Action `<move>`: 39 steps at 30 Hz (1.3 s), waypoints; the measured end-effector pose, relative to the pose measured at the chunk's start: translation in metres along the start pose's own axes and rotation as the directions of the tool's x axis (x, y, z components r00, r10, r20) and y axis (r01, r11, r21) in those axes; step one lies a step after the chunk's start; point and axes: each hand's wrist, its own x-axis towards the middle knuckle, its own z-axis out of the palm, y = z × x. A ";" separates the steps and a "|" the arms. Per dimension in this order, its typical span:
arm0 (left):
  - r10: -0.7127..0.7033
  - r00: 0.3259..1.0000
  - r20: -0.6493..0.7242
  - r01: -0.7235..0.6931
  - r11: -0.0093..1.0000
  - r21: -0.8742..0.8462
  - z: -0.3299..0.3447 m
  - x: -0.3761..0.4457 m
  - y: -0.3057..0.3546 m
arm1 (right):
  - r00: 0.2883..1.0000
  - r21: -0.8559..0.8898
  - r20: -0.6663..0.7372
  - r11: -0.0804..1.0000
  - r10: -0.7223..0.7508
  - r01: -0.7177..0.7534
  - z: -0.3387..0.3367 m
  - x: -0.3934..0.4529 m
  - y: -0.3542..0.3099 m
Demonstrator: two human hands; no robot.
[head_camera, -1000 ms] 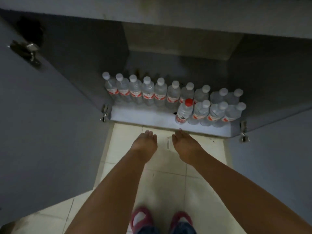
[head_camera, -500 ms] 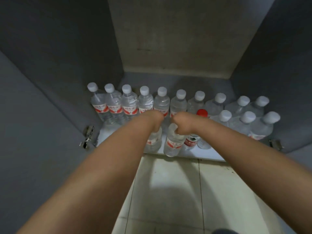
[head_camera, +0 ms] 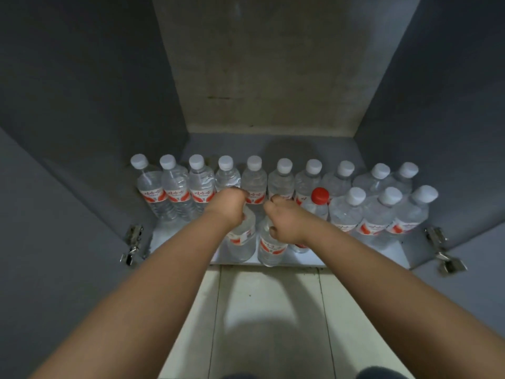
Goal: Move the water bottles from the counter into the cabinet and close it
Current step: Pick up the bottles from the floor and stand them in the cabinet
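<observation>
We see the cabinet (head_camera: 82,132) holding upright water bottles (head_camera: 254,181) (doors open). Left hand (head_camera: 228,206) and right hand (head_camera: 287,222) each grip a front bottle; caps hidden.

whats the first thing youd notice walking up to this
Two hands reach into the open cabinet: the left hand and the right hand each grip the top of a bottle standing at the front edge of the shelf. Behind them runs a long back row of white-capped bottles, with three more in front at the right. One red-capped bottle stands out just right of the right hand.
</observation>
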 end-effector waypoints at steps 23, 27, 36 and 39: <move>-0.089 0.993 -0.078 0.072 0.978 -0.197 0.005 -0.018 -0.002 | 0.940 0.059 -0.099 0.945 0.327 -0.323 -0.010 -0.005 -0.009; -0.063 0.992 -0.108 0.040 0.978 -0.206 0.009 -0.011 0.009 | 0.926 0.086 -0.125 0.934 0.356 -0.347 -0.014 -0.002 0.003; -0.072 0.994 -0.086 0.058 0.985 -0.161 0.003 0.011 0.025 | 0.911 0.149 -0.209 0.932 0.355 -0.330 -0.013 0.010 0.008; -0.062 0.995 -0.078 0.053 0.992 -0.115 0.003 0.015 0.023 | 0.912 0.142 -0.224 0.938 0.343 -0.318 -0.011 0.017 0.007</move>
